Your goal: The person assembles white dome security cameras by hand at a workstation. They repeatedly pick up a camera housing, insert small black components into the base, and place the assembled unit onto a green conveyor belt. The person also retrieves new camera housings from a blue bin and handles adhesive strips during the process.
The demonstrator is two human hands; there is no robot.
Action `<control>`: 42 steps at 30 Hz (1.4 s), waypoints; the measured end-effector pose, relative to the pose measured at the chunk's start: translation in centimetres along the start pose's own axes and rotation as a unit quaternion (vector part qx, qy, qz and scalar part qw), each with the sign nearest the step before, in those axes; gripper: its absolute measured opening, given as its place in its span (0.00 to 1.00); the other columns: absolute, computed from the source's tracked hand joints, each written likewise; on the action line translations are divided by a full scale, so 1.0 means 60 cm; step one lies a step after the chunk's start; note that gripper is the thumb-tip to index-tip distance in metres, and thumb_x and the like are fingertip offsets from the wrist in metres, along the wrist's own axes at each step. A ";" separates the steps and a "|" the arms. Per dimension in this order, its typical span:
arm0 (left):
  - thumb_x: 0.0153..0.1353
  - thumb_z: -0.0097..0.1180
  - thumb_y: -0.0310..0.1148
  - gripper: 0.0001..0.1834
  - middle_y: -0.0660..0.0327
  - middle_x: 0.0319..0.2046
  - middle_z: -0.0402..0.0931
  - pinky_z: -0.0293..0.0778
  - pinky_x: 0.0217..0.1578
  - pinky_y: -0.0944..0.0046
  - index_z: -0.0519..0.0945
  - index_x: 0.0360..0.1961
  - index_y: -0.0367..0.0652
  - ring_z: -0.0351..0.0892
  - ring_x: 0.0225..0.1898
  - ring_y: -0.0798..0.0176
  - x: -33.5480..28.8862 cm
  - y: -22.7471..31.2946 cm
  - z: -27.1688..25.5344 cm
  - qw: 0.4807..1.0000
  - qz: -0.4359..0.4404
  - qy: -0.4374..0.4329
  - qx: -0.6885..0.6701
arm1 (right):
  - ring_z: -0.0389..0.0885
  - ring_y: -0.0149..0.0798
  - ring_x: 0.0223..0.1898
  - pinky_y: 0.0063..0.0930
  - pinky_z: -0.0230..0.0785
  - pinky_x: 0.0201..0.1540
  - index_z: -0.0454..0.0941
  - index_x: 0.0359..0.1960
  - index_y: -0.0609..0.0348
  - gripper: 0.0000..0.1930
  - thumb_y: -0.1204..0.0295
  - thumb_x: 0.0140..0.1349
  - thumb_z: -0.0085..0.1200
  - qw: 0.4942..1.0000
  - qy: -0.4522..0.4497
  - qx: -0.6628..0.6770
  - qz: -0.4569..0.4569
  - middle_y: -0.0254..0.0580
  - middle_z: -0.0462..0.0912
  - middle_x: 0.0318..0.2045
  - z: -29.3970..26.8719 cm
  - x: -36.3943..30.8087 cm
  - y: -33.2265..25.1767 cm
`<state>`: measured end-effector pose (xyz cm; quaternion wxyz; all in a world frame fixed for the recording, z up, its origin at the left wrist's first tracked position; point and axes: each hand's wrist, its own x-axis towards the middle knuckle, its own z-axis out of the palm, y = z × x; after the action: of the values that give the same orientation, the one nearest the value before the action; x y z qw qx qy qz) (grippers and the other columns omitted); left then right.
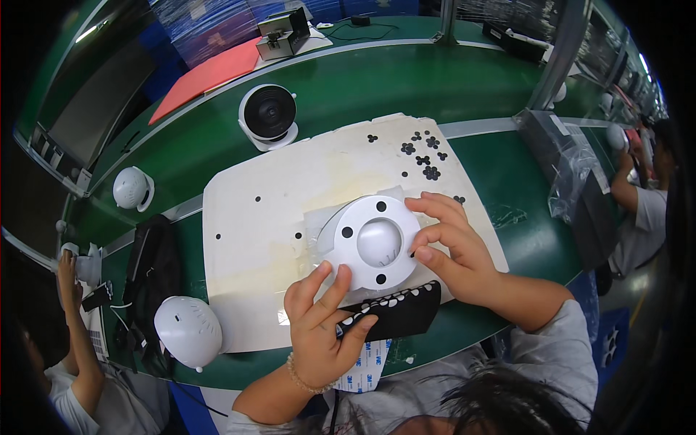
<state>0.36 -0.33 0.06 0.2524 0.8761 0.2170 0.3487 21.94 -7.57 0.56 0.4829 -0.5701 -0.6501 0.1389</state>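
Observation:
A white ring-shaped base with a large round opening lies in front of me, with several black round pads on its face. Under it is a white rounded housing, seen through the opening. My left hand grips a black sheet edged with white round spots, its fingertips close to the base's lower left rim. At the right rim, my right hand pinches a small black round pad with thumb and finger. A printed white backing sheet shows below the black one.
Loose black pads lie on the pale work board. White rounded devices stand to the left, and a fan-like unit stands behind. A black pouch is at left, clear plastic at right. Other people work at both sides.

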 end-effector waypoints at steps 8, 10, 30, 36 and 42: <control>0.44 0.62 0.34 0.14 0.56 0.53 0.69 0.55 0.47 0.55 0.74 0.14 0.36 0.60 0.56 0.52 0.000 -0.005 0.005 0.999 0.030 0.010 0.022 | 0.54 0.51 0.60 0.42 0.45 0.59 0.76 0.31 0.55 0.05 0.68 0.56 0.52 1.000 -0.004 -0.023 -0.010 0.45 0.67 0.54 -0.005 0.000 0.004; 0.45 0.62 0.34 0.14 0.56 0.53 0.69 0.55 0.47 0.55 0.74 0.13 0.36 0.61 0.56 0.52 0.000 -0.004 0.007 0.999 0.030 0.012 0.027 | 0.56 0.51 0.59 0.42 0.46 0.58 0.76 0.31 0.54 0.06 0.68 0.55 0.53 0.997 -0.005 -0.061 -0.036 0.45 0.67 0.54 -0.009 -0.001 0.008; 0.42 0.63 0.34 0.12 0.56 0.50 0.71 0.61 0.46 0.53 0.75 0.19 0.38 0.67 0.51 0.52 0.011 -0.001 -0.003 0.996 0.080 -0.020 -0.035 | 0.72 0.22 0.23 0.16 0.66 0.28 0.75 0.35 0.60 0.09 0.68 0.57 0.51 0.850 -0.009 0.447 0.280 0.32 0.77 0.27 -0.043 0.065 0.072; 0.41 0.59 0.26 0.07 0.57 0.45 0.73 0.72 0.27 0.66 0.75 0.25 0.40 0.76 0.29 0.64 -0.001 -0.007 -0.001 0.969 0.196 -0.101 -0.115 | 0.76 0.36 0.34 0.27 0.67 0.39 0.74 0.41 0.61 0.12 0.79 0.55 0.46 0.962 0.184 -0.191 0.064 0.40 0.76 0.32 -0.090 0.182 0.214; 0.34 0.57 0.30 0.17 0.56 0.46 0.73 0.72 0.26 0.67 0.75 0.31 0.38 0.75 0.27 0.61 -0.009 -0.019 0.011 0.960 0.236 -0.115 -0.101 | 0.74 0.50 0.39 0.38 0.67 0.42 0.76 0.38 0.59 0.13 0.77 0.50 0.42 0.846 0.083 -0.526 0.020 0.47 0.76 0.34 -0.176 0.191 0.423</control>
<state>0.24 0.10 -1.29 0.2737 0.9063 -0.0626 0.3158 47.00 6.45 -7.40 0.1605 -0.7606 -0.5719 -0.2621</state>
